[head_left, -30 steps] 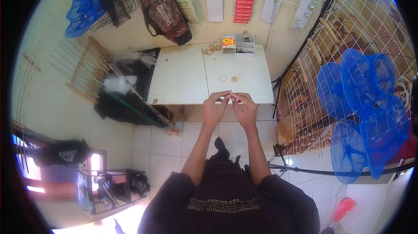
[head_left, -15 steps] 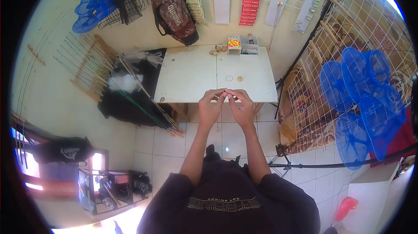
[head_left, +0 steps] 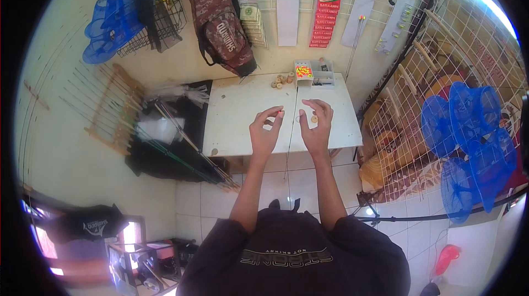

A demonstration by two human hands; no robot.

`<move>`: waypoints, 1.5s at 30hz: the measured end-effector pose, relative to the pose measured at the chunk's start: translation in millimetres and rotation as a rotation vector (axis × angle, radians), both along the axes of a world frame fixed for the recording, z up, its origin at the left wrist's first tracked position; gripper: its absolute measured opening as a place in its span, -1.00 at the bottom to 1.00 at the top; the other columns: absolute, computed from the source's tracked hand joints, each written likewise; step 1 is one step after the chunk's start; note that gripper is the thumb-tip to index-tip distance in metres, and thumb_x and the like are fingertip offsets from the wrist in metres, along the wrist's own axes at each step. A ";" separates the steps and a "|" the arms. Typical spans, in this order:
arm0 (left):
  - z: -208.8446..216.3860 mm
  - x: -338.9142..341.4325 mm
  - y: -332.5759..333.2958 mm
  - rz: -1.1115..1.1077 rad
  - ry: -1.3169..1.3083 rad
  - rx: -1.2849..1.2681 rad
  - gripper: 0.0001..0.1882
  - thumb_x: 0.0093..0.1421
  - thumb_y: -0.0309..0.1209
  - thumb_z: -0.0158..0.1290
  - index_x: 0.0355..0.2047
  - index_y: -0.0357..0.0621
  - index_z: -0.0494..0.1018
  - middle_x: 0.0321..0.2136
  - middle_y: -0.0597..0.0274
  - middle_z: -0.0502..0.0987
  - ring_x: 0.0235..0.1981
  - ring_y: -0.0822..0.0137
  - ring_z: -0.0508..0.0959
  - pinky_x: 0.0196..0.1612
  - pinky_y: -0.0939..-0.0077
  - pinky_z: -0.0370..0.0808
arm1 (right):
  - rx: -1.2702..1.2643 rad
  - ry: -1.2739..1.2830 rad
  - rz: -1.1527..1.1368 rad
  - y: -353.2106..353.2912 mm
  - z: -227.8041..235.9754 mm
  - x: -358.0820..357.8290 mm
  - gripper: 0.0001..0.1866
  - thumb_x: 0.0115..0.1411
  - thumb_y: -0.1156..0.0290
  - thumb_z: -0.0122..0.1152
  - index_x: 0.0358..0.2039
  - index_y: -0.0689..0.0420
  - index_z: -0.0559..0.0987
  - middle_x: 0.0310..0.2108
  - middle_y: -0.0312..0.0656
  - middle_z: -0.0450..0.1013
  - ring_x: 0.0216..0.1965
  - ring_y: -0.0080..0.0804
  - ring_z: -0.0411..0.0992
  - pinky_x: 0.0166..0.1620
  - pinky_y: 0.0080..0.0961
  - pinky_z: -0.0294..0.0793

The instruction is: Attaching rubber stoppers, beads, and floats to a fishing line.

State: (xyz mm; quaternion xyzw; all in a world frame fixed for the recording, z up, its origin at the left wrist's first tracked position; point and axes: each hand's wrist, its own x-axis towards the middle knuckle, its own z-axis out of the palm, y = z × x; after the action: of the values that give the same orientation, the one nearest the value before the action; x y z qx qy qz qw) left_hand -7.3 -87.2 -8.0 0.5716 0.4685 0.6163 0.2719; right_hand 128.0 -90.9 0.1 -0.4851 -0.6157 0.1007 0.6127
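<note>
My left hand (head_left: 265, 131) is raised over the table's near edge, thumb and forefinger pinched on a small reddish piece (head_left: 281, 111), too small to name. My right hand (head_left: 316, 133) is held apart from it, thumb and fingers spread in a loose curve with nothing visible between them. Just behind the right hand's fingers, a small wooden-looking spool (head_left: 314, 120) lies on the white table (head_left: 242, 111). A thin line (head_left: 287, 164) hangs down between my forearms; its upper end is hard to follow.
At the table's back stand several spools (head_left: 282, 80) and a grey compartment box (head_left: 322, 74) with bright yellow and orange bits. Fishing rods (head_left: 190, 144) lean on the left. Blue mesh nets (head_left: 465, 125) hang on the right grid. A camouflage rod bag (head_left: 223, 37) hangs behind the table.
My hands were together, fingertips meeting at the small red piece. Now they have parted, the right moving away to the right and opening. The whole view has shifted slightly.
</note>
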 end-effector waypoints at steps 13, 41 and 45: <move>0.0 -4.5 34.7 -0.095 -0.039 -0.041 -0.76 0.15 -0.36 0.17 -0.19 -0.17 0.53 -0.37 0.29 0.60 -0.35 0.56 0.53 -0.32 0.65 0.38 | 0.035 -0.240 -0.093 27.4 28.3 -3.7 -0.59 0.05 0.49 0.21 -0.03 0.02 0.48 -0.02 -0.13 0.29 0.04 -0.13 0.14 0.04 -0.28 0.27; -4.0 -3.6 62.9 -0.184 -0.095 0.009 -0.83 0.19 -0.42 0.10 -0.22 -0.21 0.50 -0.32 0.26 0.60 -0.27 0.52 0.53 -0.29 0.64 0.38 | -0.019 -0.162 0.021 61.8 27.8 -8.7 -0.88 0.05 0.43 0.29 -0.35 0.04 0.62 -0.32 -0.27 0.42 -0.10 -0.27 0.25 -0.05 -0.38 0.30; 5.0 -5.4 61.9 -0.162 -0.124 0.009 -0.77 0.18 -0.43 0.11 -0.14 -0.17 0.50 -0.36 0.27 0.59 -0.32 0.53 0.53 -0.31 0.63 0.40 | -0.081 -0.055 0.098 63.1 26.6 -10.4 -0.86 0.07 0.39 0.29 -0.32 0.03 0.65 -0.32 -0.26 0.42 -0.15 -0.33 0.28 -0.08 -0.41 0.31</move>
State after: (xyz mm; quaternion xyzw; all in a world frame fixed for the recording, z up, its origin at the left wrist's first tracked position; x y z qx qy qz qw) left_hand -12.7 -25.3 -3.1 0.5697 0.4000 0.6287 0.3468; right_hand 117.6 -27.8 26.8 -0.4811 -0.6510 0.1420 0.5697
